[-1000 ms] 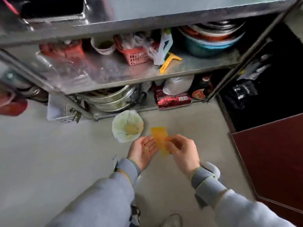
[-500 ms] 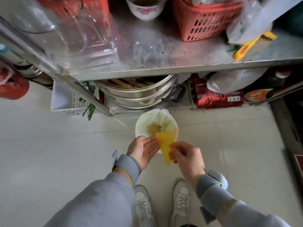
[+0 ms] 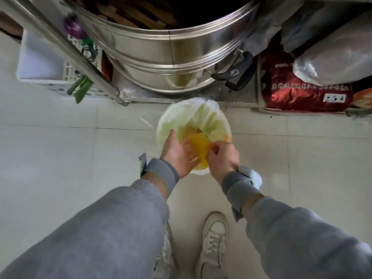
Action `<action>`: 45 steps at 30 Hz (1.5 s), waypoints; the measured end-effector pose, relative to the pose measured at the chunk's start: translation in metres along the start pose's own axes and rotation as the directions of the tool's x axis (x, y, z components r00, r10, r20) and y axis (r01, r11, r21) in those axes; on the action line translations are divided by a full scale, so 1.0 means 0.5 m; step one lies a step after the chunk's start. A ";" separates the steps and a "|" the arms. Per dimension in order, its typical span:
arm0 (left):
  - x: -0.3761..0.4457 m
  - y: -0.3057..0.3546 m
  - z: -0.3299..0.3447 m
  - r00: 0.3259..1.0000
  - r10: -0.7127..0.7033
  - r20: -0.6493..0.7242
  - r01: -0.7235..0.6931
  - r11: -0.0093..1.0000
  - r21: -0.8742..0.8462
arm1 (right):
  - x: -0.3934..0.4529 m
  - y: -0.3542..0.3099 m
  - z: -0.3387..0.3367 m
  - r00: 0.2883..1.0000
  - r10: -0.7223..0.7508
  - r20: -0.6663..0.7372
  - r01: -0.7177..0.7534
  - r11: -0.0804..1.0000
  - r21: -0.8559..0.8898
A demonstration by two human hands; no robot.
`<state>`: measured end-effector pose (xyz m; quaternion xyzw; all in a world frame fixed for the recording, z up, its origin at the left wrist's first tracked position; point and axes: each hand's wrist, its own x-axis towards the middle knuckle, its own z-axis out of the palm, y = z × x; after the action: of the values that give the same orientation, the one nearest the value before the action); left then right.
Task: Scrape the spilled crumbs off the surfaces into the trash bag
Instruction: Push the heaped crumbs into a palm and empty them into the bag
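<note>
A pale, translucent trash bag (image 3: 173, 121) stands open on the tiled floor in front of the steel shelf. Both hands are over its near rim. My right hand (image 3: 222, 160) pinches a flat yellow scraper (image 3: 198, 150) by its right edge. My left hand (image 3: 177, 154) is spread, palm up and tilted toward the bag, with the scraper's blade against the palm and fingers. Any crumbs on the palm are too blurred to make out. Yellowish waste shows inside the bag.
A large steel steamer pot (image 3: 171, 57) fills the bottom shelf just behind the bag. A white slotted crate (image 3: 44, 63) sits at the left, a red sack (image 3: 302, 91) at the right. The shelf leg (image 3: 84, 63) slants down left. My white shoes (image 3: 213, 244) are below.
I have bent down much closer to the floor. Both hands have moved forward and down from in front of the bag to over its rim, the scraper still against the left palm.
</note>
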<state>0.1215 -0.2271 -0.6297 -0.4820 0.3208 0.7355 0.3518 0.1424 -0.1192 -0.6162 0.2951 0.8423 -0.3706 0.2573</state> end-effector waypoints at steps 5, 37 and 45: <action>0.003 0.028 -0.011 0.998 0.028 -0.064 -0.025 0.999 0.043 | -0.006 -0.021 -0.015 0.990 -0.065 0.124 0.027 0.957 0.288; -0.050 0.052 -0.024 0.991 0.042 -0.128 -0.016 0.980 0.198 | 0.041 -0.023 -0.061 0.982 -0.188 0.029 0.188 0.982 -0.005; -0.116 0.039 0.016 0.992 0.065 -0.107 -0.002 0.864 0.504 | 0.007 0.000 -0.071 0.995 -0.081 0.051 0.093 0.928 -0.361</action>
<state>0.1181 -0.2432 -0.5700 -0.4114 0.5304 0.6021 0.4323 0.1326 -0.0905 -0.5975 0.1983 0.9038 -0.2247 0.3054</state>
